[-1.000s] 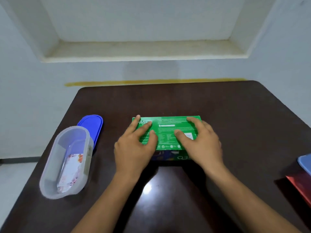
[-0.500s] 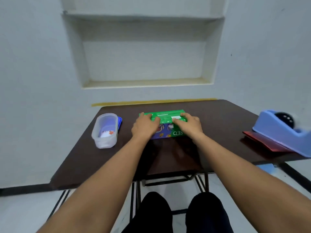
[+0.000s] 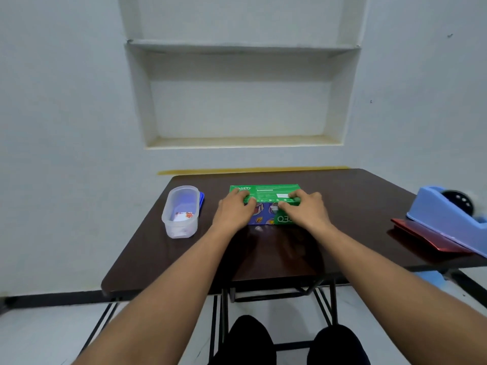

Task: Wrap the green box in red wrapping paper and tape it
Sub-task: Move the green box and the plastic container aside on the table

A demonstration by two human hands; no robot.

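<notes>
Far left of the tabletop: a clear oval plastic container, open-topped, with a small printed packet in the bottom and a blue lid tucked behind it. Not part of this step, so leave it.

Centre: the green box lies flat toward the far half, long side facing the person. Left hand rests on its left end with fingers spread over the top and thumb down the near face; it is pressing on the box, not closed around it. Right hand mirrors that on the right end, also flat and open.

Right edge: the folded red wrapping paper sits pinned under a blue tape dispenser, well apart from the box.

My read is that wrapping hasn't started — nothing is under the box yet. To do this step well:
- slide the box aside to clear room mid-table, keeping both palms flat so it doesn't skew
- lift the dispenser off first, then pull the sheet — dragging from under it may crease or tear the paper
- unfold the paper flat, plain side up, and set the box square to its edges
- keep the dispenser within right-hand reach for taping.
</notes>
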